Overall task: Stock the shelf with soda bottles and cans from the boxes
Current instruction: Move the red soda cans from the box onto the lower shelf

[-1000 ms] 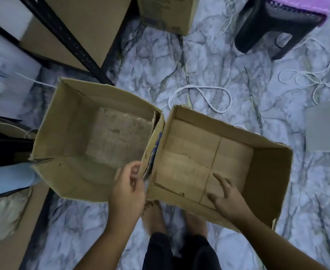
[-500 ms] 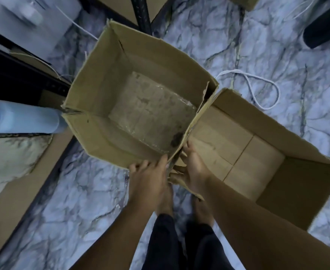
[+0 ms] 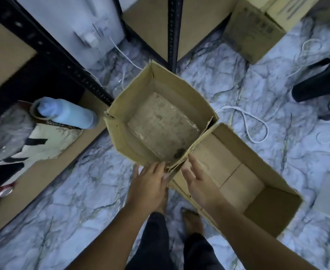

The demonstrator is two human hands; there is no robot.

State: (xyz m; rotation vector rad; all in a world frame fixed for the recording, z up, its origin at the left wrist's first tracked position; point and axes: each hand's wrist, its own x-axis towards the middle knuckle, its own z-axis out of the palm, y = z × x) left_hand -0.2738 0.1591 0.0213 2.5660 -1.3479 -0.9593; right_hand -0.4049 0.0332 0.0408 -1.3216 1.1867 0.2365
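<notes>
Head cam looking straight down: left box [image 3: 121,137] and right box [image 3: 273,215] sit corner to corner on the marble floor [image 3: 63,221], bare cardboard bottoms showing. Left hand [image 3: 150,182] lies with straight fingers on the left box's near corner. Right hand [image 3: 199,180] hangs spread wide over the right box's near edge, gripping nothing. A red can [image 3: 5,191] sits far left on the shelf board [image 3: 43,172].

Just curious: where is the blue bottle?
Head view, left side: the blue bottle sits on the low shelf, just left of the left box.
</notes>
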